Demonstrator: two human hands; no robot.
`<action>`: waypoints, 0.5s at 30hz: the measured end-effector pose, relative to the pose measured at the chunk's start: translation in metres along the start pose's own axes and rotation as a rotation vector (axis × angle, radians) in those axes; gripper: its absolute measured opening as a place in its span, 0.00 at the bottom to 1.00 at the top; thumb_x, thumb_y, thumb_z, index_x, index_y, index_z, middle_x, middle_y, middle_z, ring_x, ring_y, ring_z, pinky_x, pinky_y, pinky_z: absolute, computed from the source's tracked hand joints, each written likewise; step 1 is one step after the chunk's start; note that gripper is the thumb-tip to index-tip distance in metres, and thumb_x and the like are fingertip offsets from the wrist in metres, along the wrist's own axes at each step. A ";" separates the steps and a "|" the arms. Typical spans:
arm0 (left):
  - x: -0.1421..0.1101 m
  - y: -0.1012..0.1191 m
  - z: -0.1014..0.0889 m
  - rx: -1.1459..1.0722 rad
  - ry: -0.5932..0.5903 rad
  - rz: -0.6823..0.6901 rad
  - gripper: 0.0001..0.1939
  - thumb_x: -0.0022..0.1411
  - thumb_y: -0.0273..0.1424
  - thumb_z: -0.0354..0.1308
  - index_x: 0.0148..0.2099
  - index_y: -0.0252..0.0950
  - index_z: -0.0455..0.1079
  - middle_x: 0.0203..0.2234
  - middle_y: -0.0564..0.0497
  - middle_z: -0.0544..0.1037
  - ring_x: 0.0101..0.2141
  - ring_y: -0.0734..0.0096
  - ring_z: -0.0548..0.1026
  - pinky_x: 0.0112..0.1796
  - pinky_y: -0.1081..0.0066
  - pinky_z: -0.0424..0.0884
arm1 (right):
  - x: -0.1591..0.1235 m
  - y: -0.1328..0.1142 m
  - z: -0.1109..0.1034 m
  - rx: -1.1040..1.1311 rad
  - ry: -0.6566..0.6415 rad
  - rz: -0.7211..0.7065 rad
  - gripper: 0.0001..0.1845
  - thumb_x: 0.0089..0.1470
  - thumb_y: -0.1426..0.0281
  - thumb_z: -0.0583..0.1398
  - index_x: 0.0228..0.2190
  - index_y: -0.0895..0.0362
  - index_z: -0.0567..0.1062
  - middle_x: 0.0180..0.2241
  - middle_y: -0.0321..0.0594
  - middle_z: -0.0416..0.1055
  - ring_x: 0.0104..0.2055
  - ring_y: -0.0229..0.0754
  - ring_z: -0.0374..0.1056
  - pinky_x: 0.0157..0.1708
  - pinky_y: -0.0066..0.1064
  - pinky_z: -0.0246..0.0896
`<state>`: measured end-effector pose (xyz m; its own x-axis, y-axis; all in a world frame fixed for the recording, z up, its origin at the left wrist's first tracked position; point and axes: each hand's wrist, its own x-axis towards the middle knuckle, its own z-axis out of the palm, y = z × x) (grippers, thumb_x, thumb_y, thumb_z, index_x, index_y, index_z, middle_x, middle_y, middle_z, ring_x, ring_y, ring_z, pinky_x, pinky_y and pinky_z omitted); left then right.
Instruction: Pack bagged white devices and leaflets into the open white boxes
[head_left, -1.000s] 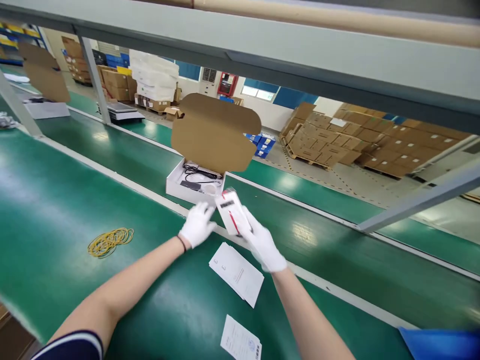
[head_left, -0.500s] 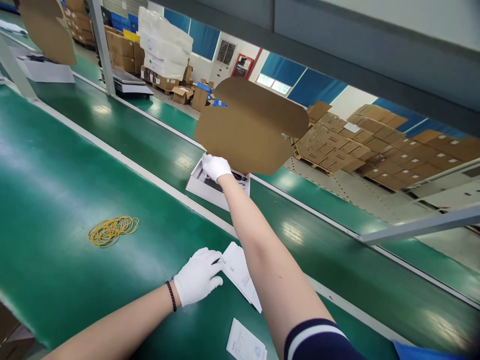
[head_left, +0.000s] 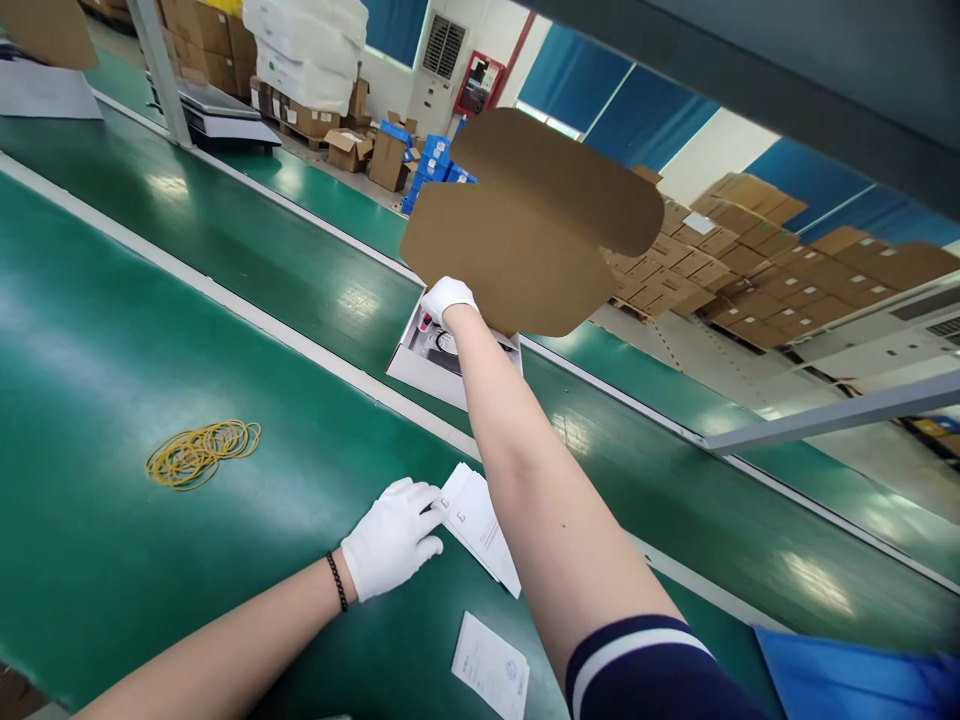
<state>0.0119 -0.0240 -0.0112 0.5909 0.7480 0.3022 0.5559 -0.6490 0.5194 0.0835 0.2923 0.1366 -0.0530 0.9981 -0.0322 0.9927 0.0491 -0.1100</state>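
Green belt [head_left: 300, 275]: one open box [head_left: 426, 375], one right hand [head_left: 448, 296] at corner

No text can be read for certain: the print on the white papers [head_left: 474, 525] and the blue-stamped slip [head_left: 491, 663] below them is too small.

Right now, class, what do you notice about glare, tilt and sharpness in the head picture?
Head view: bright glare patches on the green strip beyond the white rail, a pale sheen at the tabletop's left; head view: the scene is tilted, the overhead beam slanting down rightward; head view: the gloved left hand looks fairly sharp, the blue item lower right softer.
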 end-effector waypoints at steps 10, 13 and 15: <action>-0.003 0.002 0.000 0.002 -0.037 -0.015 0.12 0.64 0.30 0.57 0.51 0.40 0.69 0.51 0.47 0.72 0.52 0.57 0.68 0.59 0.52 0.59 | -0.017 0.041 0.031 0.085 -0.285 0.004 0.14 0.59 0.70 0.59 0.44 0.66 0.76 0.31 0.50 0.78 0.34 0.48 0.76 0.36 0.36 0.72; 0.001 0.002 0.001 0.023 -0.064 -0.019 0.10 0.65 0.31 0.56 0.49 0.39 0.71 0.52 0.46 0.73 0.54 0.56 0.68 0.60 0.51 0.58 | -0.029 0.052 0.045 0.056 -0.278 -0.050 0.14 0.59 0.73 0.59 0.45 0.67 0.76 0.40 0.58 0.77 0.45 0.54 0.74 0.45 0.41 0.69; 0.004 0.000 0.000 0.042 -0.080 -0.011 0.11 0.66 0.32 0.57 0.50 0.39 0.71 0.53 0.47 0.73 0.55 0.56 0.67 0.61 0.51 0.57 | -0.036 0.050 0.051 0.037 -0.227 -0.084 0.17 0.58 0.75 0.59 0.48 0.69 0.75 0.51 0.65 0.71 0.54 0.60 0.68 0.53 0.47 0.62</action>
<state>0.0146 -0.0208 -0.0101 0.6283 0.7429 0.2309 0.5856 -0.6470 0.4883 0.1299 0.2573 0.0814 -0.1625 0.9563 -0.2429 0.9794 0.1264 -0.1577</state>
